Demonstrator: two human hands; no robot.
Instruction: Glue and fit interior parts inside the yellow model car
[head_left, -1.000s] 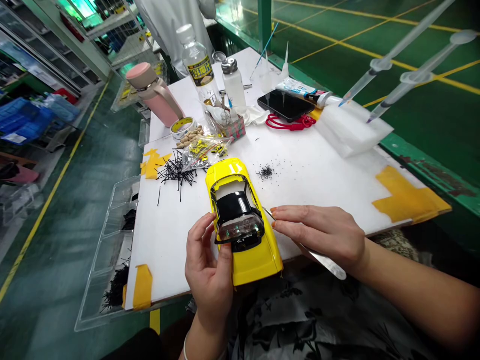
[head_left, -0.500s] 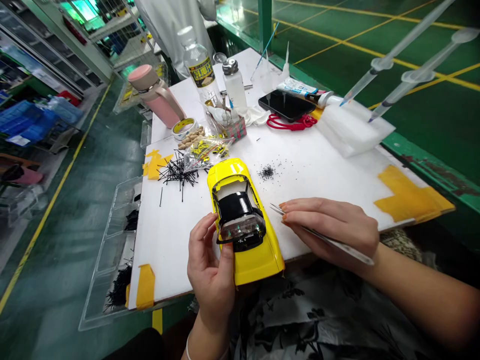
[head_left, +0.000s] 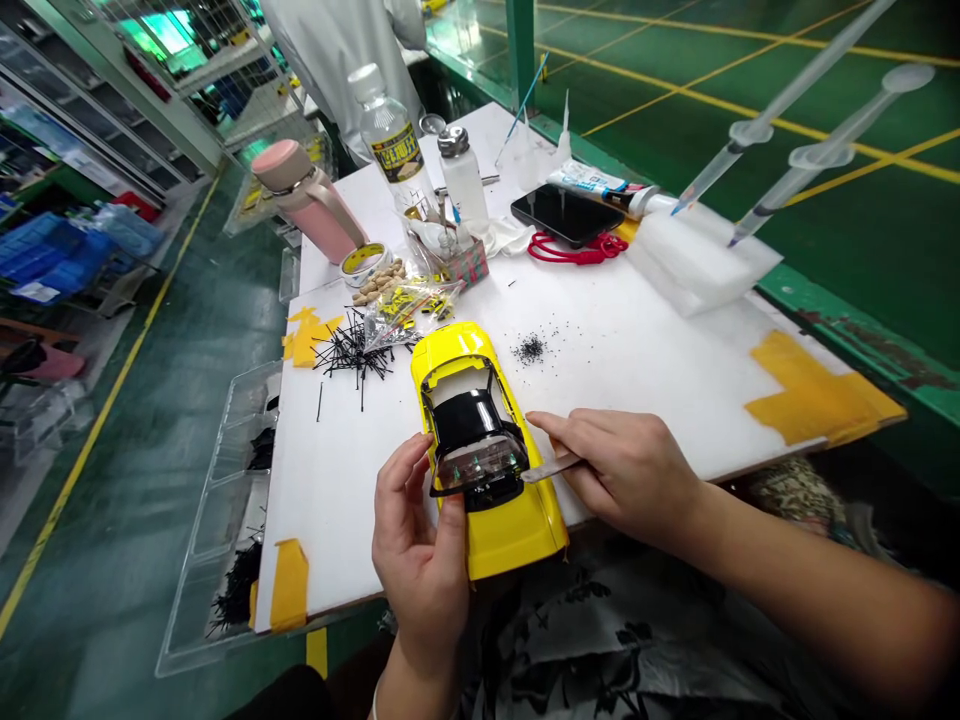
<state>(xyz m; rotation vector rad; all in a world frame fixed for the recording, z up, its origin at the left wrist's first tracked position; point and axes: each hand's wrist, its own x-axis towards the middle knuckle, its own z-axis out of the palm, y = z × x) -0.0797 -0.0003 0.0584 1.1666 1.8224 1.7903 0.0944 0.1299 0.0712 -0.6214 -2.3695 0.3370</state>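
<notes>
A yellow model car body (head_left: 517, 520) with a black roof insert lies on the white board (head_left: 645, 370), nose toward me. My left hand (head_left: 420, 550) grips its left side, thumb on the clear windshield piece (head_left: 480, 462). My right hand (head_left: 622, 470) is closed round metal tweezers (head_left: 551, 468), whose tips touch the right edge of the windshield piece.
Black thin rods (head_left: 352, 352) and a small pile of black specks (head_left: 529, 348) lie beyond the car. Farther back stand a pink flask (head_left: 311, 200), a water bottle (head_left: 390, 130), a phone (head_left: 566, 215) and foam (head_left: 697, 260) with syringes. A clear parts tray (head_left: 217, 520) sits left. A person in white stands behind.
My right hand turned the tweezers round and brought their tips in against the windshield piece; before, they pointed away along my wrist. My left hand has kept its hold on the car.
</notes>
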